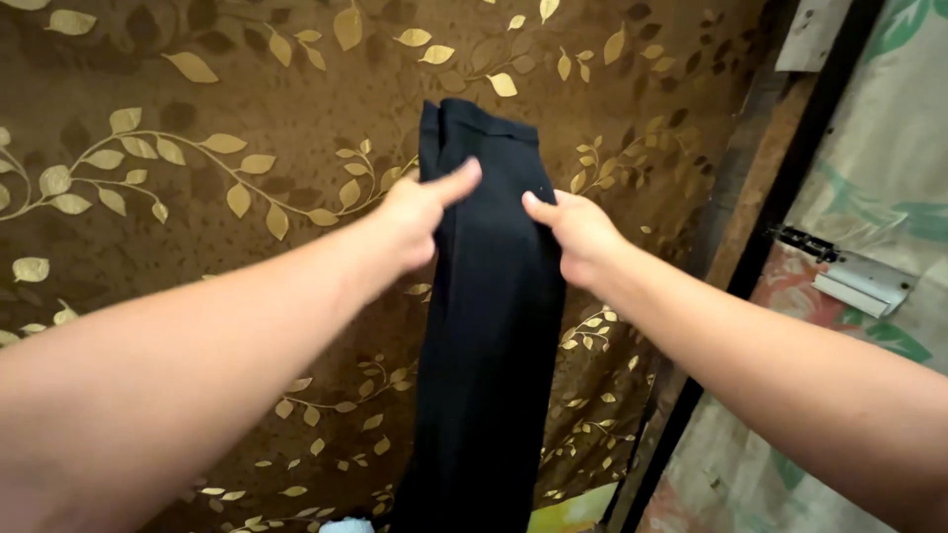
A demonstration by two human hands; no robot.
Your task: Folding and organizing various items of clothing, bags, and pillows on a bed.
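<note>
Both hands hold a long black cloth (489, 326), maybe folded pants, though it is hard to tell. The left hand (420, 219) pinches its left side with the thumb on top. The right hand (578, 232) grips its right side, fingers curled behind it. The cloth lies across the middle of a brown bedspread (197, 217) with gold leaves, reaching toward the near edge.

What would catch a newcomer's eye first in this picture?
A long black garment lies lengthwise down the middle, with the left hand and right hand pinching its edges near the top. Under it spreads a brown cloth patterned with gold leaves.
</note>
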